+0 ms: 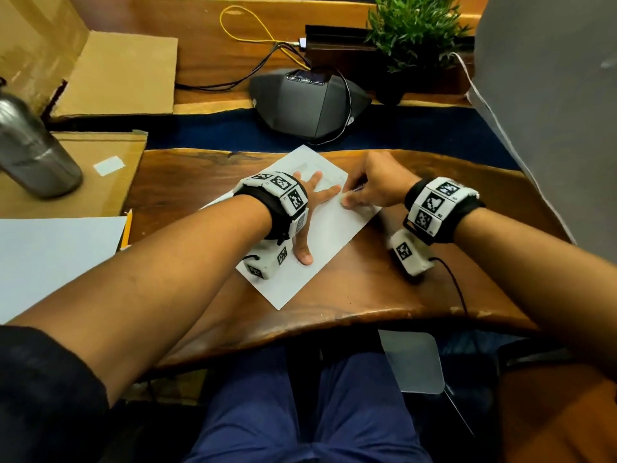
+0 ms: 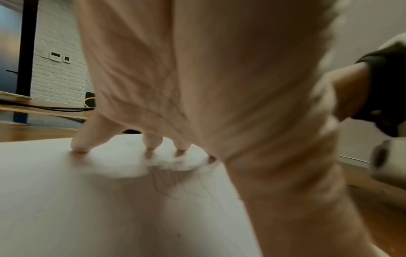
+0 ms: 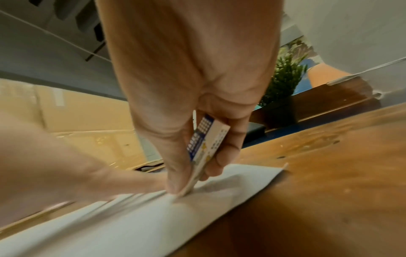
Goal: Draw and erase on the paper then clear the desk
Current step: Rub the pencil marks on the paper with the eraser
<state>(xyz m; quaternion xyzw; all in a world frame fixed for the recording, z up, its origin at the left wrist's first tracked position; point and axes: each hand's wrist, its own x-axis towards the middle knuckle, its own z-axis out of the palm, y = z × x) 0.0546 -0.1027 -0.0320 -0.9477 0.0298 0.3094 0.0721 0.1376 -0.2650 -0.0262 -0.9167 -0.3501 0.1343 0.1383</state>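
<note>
A white sheet of paper (image 1: 320, 248) lies slanted on the wooden desk (image 1: 384, 289), with faint pencil lines near its far end. My left hand (image 1: 310, 208) lies flat on it, fingers spread and straight, pressing it down (image 2: 153, 144). My right hand (image 1: 370, 187) pinches a white eraser in a blue-and-white sleeve (image 3: 205, 149) between thumb and fingers, its lower end touching the paper (image 3: 153, 217) close to the left hand's fingertips. In the head view the eraser (image 1: 349, 195) shows only as a small white tip.
A yellow pencil (image 1: 127, 228) lies at the left beside a second white sheet (image 1: 56, 259). A steel bottle (image 1: 31, 148) stands on cardboard (image 1: 110, 175). A conference phone (image 1: 307, 105) with cables and a potted plant (image 1: 410, 35) sit at the back. A grey chair back (image 1: 551, 111) rises at right.
</note>
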